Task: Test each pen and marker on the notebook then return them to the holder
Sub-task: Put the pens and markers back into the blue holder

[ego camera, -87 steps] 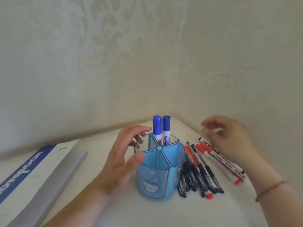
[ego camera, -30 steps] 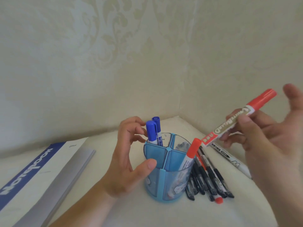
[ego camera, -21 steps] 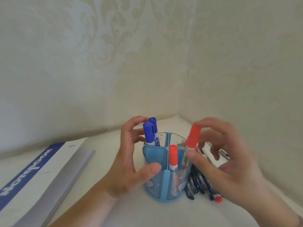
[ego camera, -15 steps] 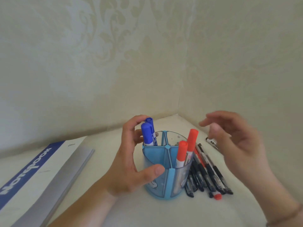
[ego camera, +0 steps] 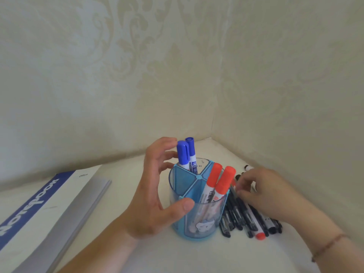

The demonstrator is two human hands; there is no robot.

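**Desk corner: notebook, divided holder, loose pens**

Notebook [ego camera: 45, 209]: closed, flat on the white surface at far left; long axis runs from the near left edge toward the far wall, blue spine band outermost, title lettering running along the band.

Left hand [ego camera: 151, 196]: curled round the left side of the holder, thumb pressed on the near wall, fingers bent behind the rim beside the blue caps; it grips the holder.

Holder [ego camera: 197, 231]: translucent blue cylinder, upright, split into wedge compartments by spokes from a centre hub.

Blue markers [ego camera: 186, 154]: two, in the far-left compartment, standing nearly upright, caps up, side by side and touching.

Red markers [ego camera: 219, 183]: two, in the right compartment, caps up, leaning to the right and away over the rim, parallel.

Loose pens [ego camera: 244, 217]: a row lying on the surface just right of the holder, long axes running near to far, mostly black; one shows a red end nearest the viewer.

Right hand [ego camera: 264, 191]: palm down over the row, fingertips bent onto the pens near the holder. Whether they pinch one cannot be told. A thin bracelet [ego camera: 327, 247] circles the wrist.
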